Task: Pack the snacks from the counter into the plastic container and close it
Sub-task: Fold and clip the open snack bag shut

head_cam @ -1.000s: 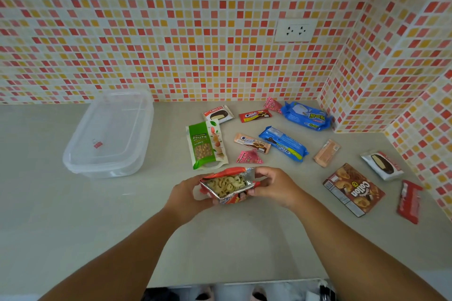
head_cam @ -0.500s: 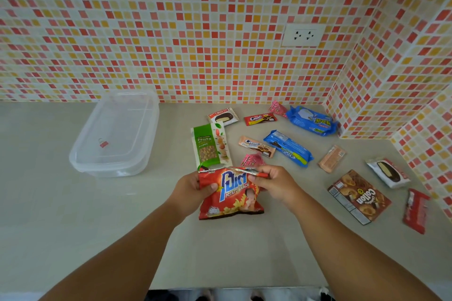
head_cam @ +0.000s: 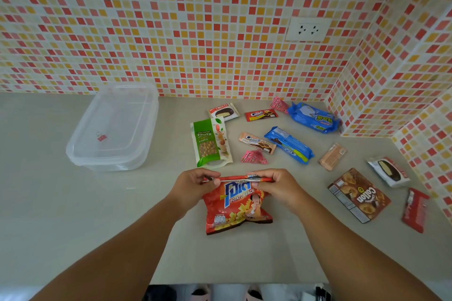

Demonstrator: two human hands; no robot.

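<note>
While both hands (head_cam: 195, 184) (head_cam: 274, 184) pinch the chip bag (head_cam: 236, 208) top, no snacks sit in the lidded container (head_cam: 115, 127).

Red potato snack bag (head_cam: 238, 205): front face up on counter, top edge pressed flat. Clear plastic container (head_cam: 113, 129): rectangular, lid on, placed at left near wall, small red clip resting on lid. Remaining packaged snacks (head_cam: 288, 144): scattered flat at right, toward tiled corner.
</note>
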